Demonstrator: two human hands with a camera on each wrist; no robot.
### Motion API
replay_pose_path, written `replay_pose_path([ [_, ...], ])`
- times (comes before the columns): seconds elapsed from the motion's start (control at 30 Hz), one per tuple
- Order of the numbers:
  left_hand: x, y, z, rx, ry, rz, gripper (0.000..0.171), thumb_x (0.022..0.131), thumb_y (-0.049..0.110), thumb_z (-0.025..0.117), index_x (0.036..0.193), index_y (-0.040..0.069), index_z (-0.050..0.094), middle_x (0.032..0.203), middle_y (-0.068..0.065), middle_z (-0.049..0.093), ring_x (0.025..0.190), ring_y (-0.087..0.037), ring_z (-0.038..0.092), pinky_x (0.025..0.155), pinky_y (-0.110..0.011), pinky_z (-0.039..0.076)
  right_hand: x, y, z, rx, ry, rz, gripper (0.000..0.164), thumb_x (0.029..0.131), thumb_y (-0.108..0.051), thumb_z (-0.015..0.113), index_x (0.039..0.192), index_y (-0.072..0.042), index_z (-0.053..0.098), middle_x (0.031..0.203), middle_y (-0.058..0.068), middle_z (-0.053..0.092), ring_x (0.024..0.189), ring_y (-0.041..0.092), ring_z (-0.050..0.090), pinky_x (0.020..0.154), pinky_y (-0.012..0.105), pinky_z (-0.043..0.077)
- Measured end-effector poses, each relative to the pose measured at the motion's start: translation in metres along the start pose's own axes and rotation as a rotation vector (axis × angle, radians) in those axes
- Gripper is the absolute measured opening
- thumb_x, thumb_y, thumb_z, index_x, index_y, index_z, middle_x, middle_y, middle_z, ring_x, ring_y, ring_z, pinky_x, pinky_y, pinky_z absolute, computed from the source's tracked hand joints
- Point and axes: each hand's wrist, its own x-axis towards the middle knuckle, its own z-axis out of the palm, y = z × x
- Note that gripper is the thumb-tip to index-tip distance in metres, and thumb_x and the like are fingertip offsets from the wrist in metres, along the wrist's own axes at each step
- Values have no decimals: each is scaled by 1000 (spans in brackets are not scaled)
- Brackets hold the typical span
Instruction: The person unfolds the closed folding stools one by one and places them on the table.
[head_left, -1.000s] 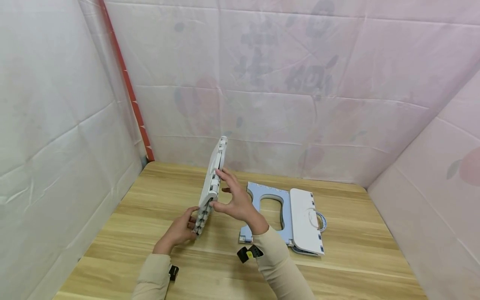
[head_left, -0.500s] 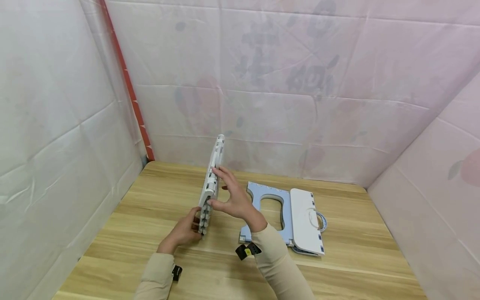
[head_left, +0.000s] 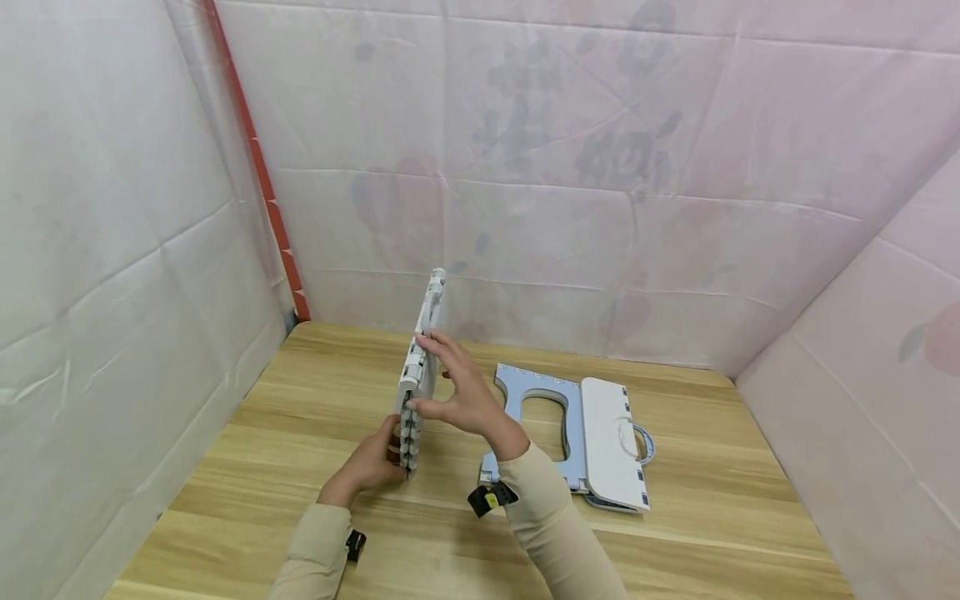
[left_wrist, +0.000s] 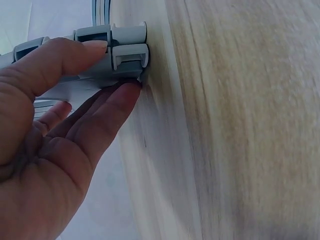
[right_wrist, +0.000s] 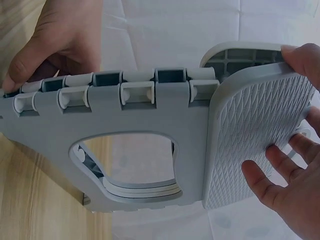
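Note:
A folded step stool (head_left: 414, 367) stands on edge between the two hands, seen nearly edge-on in the head view. The left hand (head_left: 369, 467) grips its lower hinged edge, with the thumb (left_wrist: 62, 57) over the hinge knuckles and the fingers behind. Higher up, the right hand (head_left: 471, 398) holds the seat part; in the right wrist view its thumb lies on the rim and fingertips touch the textured seat panel (right_wrist: 257, 125). The leg panel (right_wrist: 192, 145) has a large rounded cutout. Part of the left hand's fingers is hidden behind the stool.
A second folded stool lies flat to the right, with light blue legs (head_left: 572, 429), a white seat panel (head_left: 609, 442) and a blue loop handle (head_left: 647, 443). The wooden table (head_left: 720, 500) meets sheet-covered walls (head_left: 540, 250) at the back and sides.
The held stool has turned more upright and edge-on: its lower end shifted right, its upper end slightly left. The left hand moved right with it, the right hand a little left. The second stool stayed put.

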Motion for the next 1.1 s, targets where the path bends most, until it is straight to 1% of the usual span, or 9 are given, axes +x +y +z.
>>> replay_pose_path([
  [0.23, 1, -3, -1, -5, 8, 19, 81, 59, -10, 75, 129, 3, 37, 96, -15, 59, 84, -30, 62, 73, -41, 51, 5, 6, 3, -1, 10, -37, 83, 71, -19, 81, 142, -15, 38, 147, 6, 28, 125, 23, 35, 83, 42, 46],
  [0.43, -2, -5, -5, -19, 21, 21, 81, 56, -8, 77, 127, 3, 38, 94, -15, 61, 84, -28, 62, 74, -41, 51, 6, 7, 10, 68, 20, -47, 85, 70, -13, 82, 142, -9, 36, 148, 11, 26, 128, 28, 33, 88, 47, 44],
  [0.57, -3, -7, -5, -29, 10, 28, 81, 57, -9, 76, 128, 3, 38, 94, -16, 61, 84, -27, 62, 74, -39, 50, 6, -9, 6, 95, 27, -61, 82, 69, -5, 81, 139, 1, 37, 146, 20, 28, 127, 34, 34, 86, 52, 44],
  [0.67, -3, -7, -6, -43, 10, 38, 83, 57, -9, 76, 130, 2, 37, 94, -15, 62, 84, -26, 62, 74, -38, 50, 7, -23, 2, 89, 31, -83, 78, 69, -1, 79, 135, 8, 38, 142, 27, 30, 123, 39, 36, 85, 49, 45],
  [0.8, -9, 14, -10, -56, 7, 40, 81, 59, -13, 73, 129, -3, 36, 93, -18, 62, 84, -30, 62, 74, -41, 50, 7, -29, -1, 72, 26, -63, 77, 70, -2, 79, 135, 7, 39, 142, 26, 30, 122, 39, 37, 84, 41, 45],
  [0.87, -10, 19, -11, -66, 3, 45, 80, 59, -15, 72, 129, -6, 36, 93, -20, 61, 84, -33, 62, 74, -43, 50, 7, -29, -1, 76, 20, -43, 77, 70, -2, 79, 136, 6, 38, 144, 25, 29, 123, 38, 36, 85, 40, 45],
  [0.9, -10, 19, -11, -65, 3, 40, 80, 59, -15, 72, 129, -6, 36, 93, -20, 61, 84, -33, 62, 74, -43, 50, 6, -29, -1, 77, 19, -38, 77, 71, -2, 79, 136, 6, 38, 144, 24, 29, 123, 38, 36, 85, 40, 45],
  [1.03, -3, -3, -8, -64, -6, 31, 84, 60, -11, 76, 133, -2, 34, 97, -19, 61, 86, -31, 62, 76, -42, 50, 6, -29, -1, 80, 25, -47, 78, 71, -2, 79, 136, 7, 38, 144, 25, 28, 121, 39, 37, 83, 39, 46],
  [1.1, -2, -10, -9, -73, -15, 8, 86, 62, -7, 77, 136, 2, 35, 103, -19, 60, 91, -31, 61, 78, -41, 50, 6, -30, 0, 76, 30, -63, 78, 70, -1, 79, 136, 7, 38, 143, 26, 29, 119, 39, 38, 83, 36, 46],
])
